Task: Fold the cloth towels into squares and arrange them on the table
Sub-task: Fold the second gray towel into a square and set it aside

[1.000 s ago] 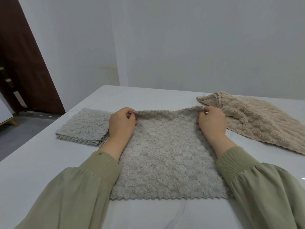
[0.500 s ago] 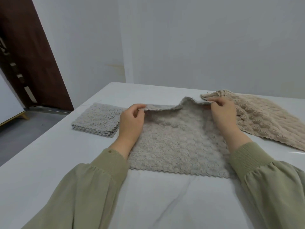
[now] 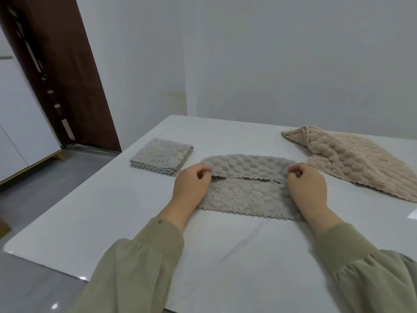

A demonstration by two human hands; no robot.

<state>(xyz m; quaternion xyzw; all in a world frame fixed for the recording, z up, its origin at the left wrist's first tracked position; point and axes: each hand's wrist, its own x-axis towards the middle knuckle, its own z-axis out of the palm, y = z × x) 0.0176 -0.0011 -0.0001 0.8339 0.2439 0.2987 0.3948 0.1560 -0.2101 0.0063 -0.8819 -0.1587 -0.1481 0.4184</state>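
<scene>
A grey towel [image 3: 246, 195] lies on the white table [image 3: 112, 211] in front of me, its far edge turned over toward me as a flap across the middle. My left hand [image 3: 191, 188] pinches the flap's left corner. My right hand [image 3: 306, 188] pinches its right corner. A stack of folded grey towels [image 3: 161, 155] sits to the left, apart from my left hand. A beige towel [image 3: 352, 159] lies unfolded and rumpled at the right.
The table's left edge and near left corner [image 3: 9, 247] drop to a grey floor. A dark brown door [image 3: 61, 71] stands at the back left. A pale wall runs behind the table's far edge.
Both hands have lifted the grey towel's far edge and drawn it toward me, so the far part now lies folded over the near part. The view has tilted upward.
</scene>
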